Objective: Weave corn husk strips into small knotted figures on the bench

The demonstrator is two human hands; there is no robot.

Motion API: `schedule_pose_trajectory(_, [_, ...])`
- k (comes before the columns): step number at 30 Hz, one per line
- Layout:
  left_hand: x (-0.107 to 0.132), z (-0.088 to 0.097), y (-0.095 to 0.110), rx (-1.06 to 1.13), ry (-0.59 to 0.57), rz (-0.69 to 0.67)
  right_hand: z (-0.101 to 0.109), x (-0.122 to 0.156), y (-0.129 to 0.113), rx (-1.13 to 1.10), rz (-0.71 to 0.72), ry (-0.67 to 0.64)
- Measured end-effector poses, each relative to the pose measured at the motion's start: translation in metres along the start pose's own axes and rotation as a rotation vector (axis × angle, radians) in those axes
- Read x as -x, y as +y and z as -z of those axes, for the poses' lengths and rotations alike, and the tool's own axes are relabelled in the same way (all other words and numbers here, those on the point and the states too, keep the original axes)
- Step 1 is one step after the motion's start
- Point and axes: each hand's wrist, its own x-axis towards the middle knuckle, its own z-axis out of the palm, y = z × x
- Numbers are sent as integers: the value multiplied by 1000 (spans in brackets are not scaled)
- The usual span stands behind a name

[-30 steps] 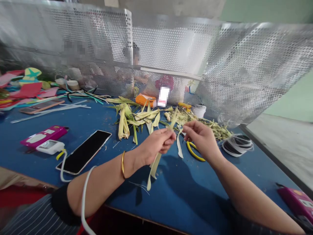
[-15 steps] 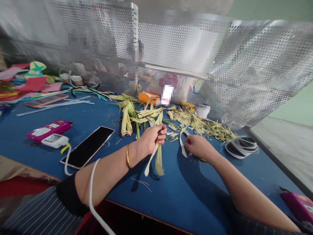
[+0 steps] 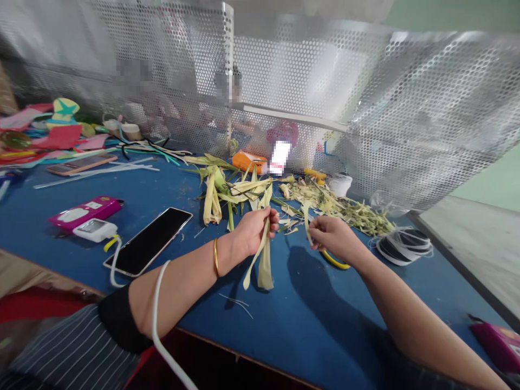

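My left hand [image 3: 255, 230] is closed around a pair of pale yellow leaf strips [image 3: 264, 262] that hang down to the blue table [image 3: 309, 319]. My right hand [image 3: 333, 238] pinches a thin pale leaf strip [image 3: 307, 226] just above the table, a short way right of the left hand. Under the right wrist lies a yellow-handled tool [image 3: 335, 261]. Behind both hands sits a bundle of green and yellow leaves [image 3: 227, 192] and a heap of leaf scraps [image 3: 345, 208].
A black phone [image 3: 148, 241], a white charger [image 3: 94, 229] and a pink case [image 3: 83, 211] lie at the left. Coiled white bands [image 3: 404, 244] rest at the right. A perforated metal screen [image 3: 365, 114] walls the back; people sit behind it. Coloured craft pieces [image 3: 49, 135] fill the far left.
The hands came apart from working one strip together. My right hand dropped to the table, took up a thin strip and lifted it slightly. My left hand lowered with its strips.
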Motion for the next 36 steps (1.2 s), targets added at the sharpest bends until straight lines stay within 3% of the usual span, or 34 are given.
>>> schedule_pose_trajectory(2, [0, -1, -1, 18, 38, 11, -5, 6, -8, -312, 45, -35])
schedule_pose_trajectory(4, [-1, -2, -2, 49, 40, 39, -14, 15, -18, -455, 82, -141])
schedule_pose_trajectory(7, [-3, -1, -3, 99, 4, 89, -29, 26, -31, -479, 72, -295])
schedule_pose_trajectory(11, [-5, 1, -2, 170, 3, 86, -43, 32, -33, -417, 52, -381])
schedule_pose_trajectory(16, [0, -1, 4, 168, 11, -1, -50, 32, -30, -428, 42, -411])
schedule_pose_trajectory(25, [1, 1, 13, 205, -114, 4, -50, 34, -34, -462, 33, -461])
schedule_pose_trajectory(31, [-3, 4, 17, 240, -127, 1, -53, 34, -31, -470, 49, -463])
schedule_pose_trajectory(34, [-3, 3, 16, 216, -115, -38, -52, 33, -31, -440, 82, -431])
schedule_pose_trajectory(36, [-1, 2, 14, 161, -121, -79, -48, 31, -30, -410, 114, -344])
